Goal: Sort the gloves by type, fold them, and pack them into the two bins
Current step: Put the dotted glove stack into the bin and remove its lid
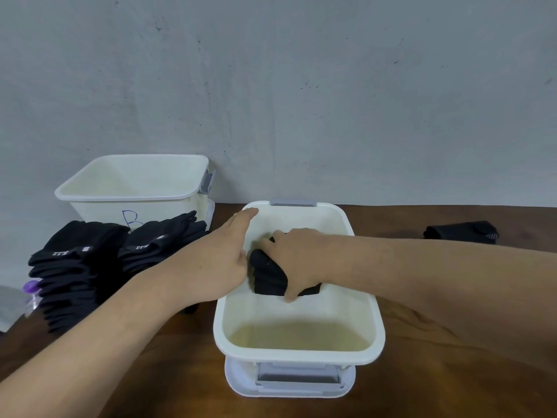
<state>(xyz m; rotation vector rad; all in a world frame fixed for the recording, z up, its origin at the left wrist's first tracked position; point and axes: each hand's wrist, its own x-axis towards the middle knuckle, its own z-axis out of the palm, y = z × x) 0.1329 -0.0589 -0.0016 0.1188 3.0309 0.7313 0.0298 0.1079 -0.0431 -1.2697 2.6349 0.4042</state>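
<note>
At frame centre the right hand (297,260) clasps the folded black gloves (266,274) inside the white bin (373,327), near its left wall. The left hand (223,254), fingers straight and holding nothing, lies over that rim, just beside them.

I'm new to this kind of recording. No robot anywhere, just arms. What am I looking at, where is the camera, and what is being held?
There is no machine. A person works bare-handed, and the single camera sits on their head, looking forward and down, so both arms reach in from the bottom of the picture. On the brown table a white bin stands in front of them. Another bin marked B stands at far left by the wall. The right hand grips a bundle of folded black gloves inside the near bin. The left hand lies with straight fingers at that bin's left rim. Stacks of black gloves wait on the left, and one dark glove lies apart on the right.
</note>
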